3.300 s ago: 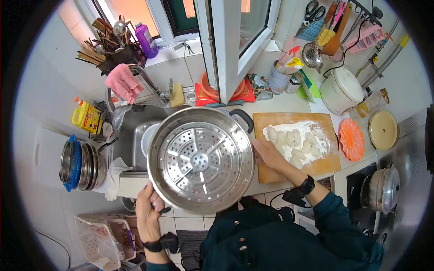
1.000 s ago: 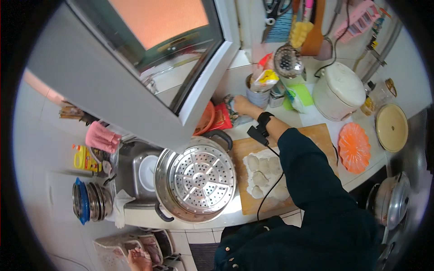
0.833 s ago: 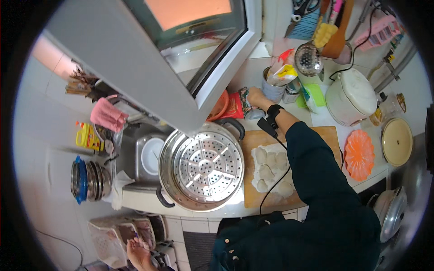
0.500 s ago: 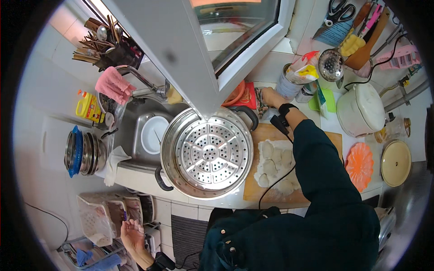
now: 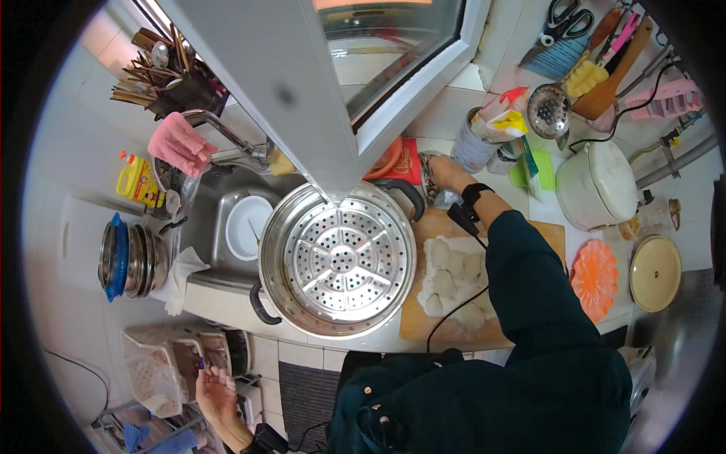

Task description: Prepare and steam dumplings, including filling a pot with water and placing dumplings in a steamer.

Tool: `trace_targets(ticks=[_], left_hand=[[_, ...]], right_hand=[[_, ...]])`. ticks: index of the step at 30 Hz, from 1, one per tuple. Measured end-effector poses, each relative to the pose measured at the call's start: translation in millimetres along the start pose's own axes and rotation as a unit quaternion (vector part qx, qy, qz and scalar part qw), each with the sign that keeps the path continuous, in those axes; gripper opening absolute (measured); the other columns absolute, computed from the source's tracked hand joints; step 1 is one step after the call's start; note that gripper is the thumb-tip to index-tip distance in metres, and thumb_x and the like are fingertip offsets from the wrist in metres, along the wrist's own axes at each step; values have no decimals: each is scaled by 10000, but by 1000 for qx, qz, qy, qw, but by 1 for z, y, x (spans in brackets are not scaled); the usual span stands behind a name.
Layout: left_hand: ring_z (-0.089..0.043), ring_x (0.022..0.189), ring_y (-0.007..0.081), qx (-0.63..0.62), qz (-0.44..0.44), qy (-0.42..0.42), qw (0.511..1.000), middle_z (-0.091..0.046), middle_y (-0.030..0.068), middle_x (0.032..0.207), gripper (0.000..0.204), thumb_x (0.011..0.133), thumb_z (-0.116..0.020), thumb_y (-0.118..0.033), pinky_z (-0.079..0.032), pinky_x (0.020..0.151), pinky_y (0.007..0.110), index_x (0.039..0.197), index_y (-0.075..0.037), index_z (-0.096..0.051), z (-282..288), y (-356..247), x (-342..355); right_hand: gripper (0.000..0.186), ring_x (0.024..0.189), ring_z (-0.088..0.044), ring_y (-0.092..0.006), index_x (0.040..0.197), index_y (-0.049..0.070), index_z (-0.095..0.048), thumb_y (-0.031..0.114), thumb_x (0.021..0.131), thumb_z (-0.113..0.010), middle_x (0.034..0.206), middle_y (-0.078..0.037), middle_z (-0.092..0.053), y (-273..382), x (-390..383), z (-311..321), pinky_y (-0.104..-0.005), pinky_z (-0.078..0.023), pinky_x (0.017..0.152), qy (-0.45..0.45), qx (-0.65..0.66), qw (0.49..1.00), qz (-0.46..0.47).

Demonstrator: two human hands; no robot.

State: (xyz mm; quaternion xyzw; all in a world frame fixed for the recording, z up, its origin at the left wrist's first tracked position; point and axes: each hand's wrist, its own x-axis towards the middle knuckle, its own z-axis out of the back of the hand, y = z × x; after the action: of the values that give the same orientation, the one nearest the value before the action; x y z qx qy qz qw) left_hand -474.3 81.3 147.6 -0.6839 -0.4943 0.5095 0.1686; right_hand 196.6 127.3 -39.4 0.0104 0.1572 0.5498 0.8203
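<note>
Yellow bottle (image 5: 134,179) bears label (image 5: 152,189); right hand (image 5: 448,173) touches bag (image 5: 428,181).

Steamer (image 5: 337,259) sits central — sink (image 5: 203,227) left, board (image 5: 413,321) right.

White-framed glass window sash (image 5: 253,83) jutted inward, corner overlapping rear rim of round perforated steel steamer (image 5: 344,261); steamer's front half open from above. Black curved handle (image 5: 409,198) stood near right hand (image 5: 448,172), itself hemmed between red flat packet (image 5: 405,162) and pale cylindrical tin (image 5: 473,145). Dark green sleeve (image 5: 541,287), thin black cable (image 5: 454,308) crossed above rectangular wooden board (image 5: 552,236). Open gap lay between left hand (image 5: 217,393) and steamer.
</note>
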Motion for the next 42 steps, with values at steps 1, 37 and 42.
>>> trace_targets(ticks=[1, 37, 42], left_hand=[[-620, 804, 196, -1, -3, -3, 1000, -641, 58, 854, 172, 909, -527, -226, -512, 688, 345, 825, -92, -592, -1, -1, 0], [-625, 741, 242, -55, -22, 36, 998, -626, 110, 811, 150, 874, -555, -186, -507, 619, 352, 796, -59, -569, 152, -18, -59], [-634, 707, 258, -140, -87, -58, 985, -631, 119, 781, 157, 879, -545, -190, -517, 616, 368, 796, -57, -557, 291, -42, -131]], right_hand=[[187, 876, -625, -364, 833, -21, -636, 118, 715, -599, 871, -242, -632, -7, 1, -1, -406, -509, 743, -42, 59, 997, 16], [111, 1075, -498, -386, 776, 4, -520, 14, 685, -582, 1103, -178, -567, 222, -352, 89, -480, -407, 879, -425, -78, 858, 277], [192, 1083, -490, -395, 796, -16, -518, -44, 618, -586, 1098, -185, -558, 367, -388, 47, -479, -423, 880, -328, 3, 841, 430]])
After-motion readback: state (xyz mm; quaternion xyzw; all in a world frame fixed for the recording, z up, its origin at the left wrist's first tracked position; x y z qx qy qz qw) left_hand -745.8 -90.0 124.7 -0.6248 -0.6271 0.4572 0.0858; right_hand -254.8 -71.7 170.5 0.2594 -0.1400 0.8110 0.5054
